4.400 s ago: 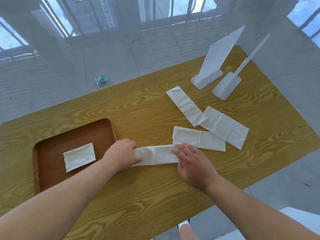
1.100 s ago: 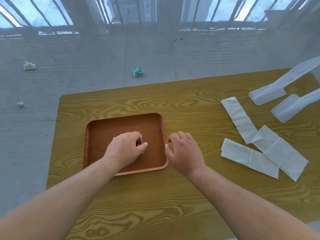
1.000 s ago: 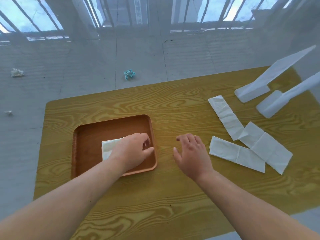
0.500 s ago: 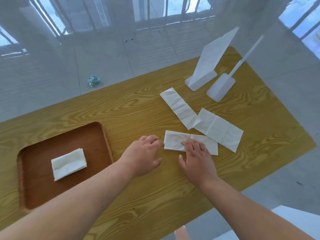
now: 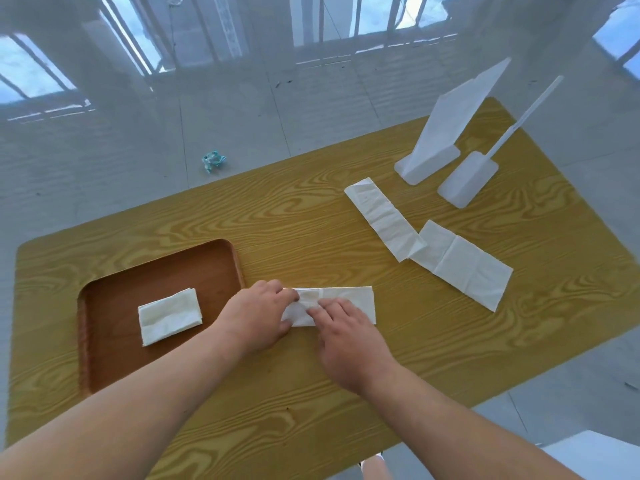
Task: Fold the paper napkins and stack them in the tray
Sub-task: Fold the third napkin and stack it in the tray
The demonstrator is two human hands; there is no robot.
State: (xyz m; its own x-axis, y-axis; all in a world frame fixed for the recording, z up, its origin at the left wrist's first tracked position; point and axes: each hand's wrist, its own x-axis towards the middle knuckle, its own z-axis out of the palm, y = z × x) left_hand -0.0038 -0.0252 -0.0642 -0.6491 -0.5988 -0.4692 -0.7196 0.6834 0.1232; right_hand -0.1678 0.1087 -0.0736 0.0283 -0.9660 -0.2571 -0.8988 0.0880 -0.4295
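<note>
A brown wooden tray (image 5: 114, 358) lies on the left of the table, with a small stack of folded white napkins (image 5: 169, 315) inside it. Just right of the tray a long white napkin strip (image 5: 349, 299) lies flat on the table. My left hand (image 5: 258, 317) pinches the strip's left end with curled fingers. My right hand (image 5: 346, 337) presses its fingertips onto the strip's middle. Two more unfolded strips lie farther right: a narrow one (image 5: 382, 218) and a wider one (image 5: 460, 263), which overlap at one corner.
Two white plastic stands (image 5: 440, 140) (image 5: 467, 181) rise at the table's far right. The yellow wood-grain table (image 5: 311, 410) ends near me and at the right. A crumpled blue wrapper (image 5: 213, 161) lies on the glossy floor beyond the far edge.
The napkin strip has been pulled left, close to the tray. My left hand has closed on its left end and my right hand rests on its middle. The camera view shifted.
</note>
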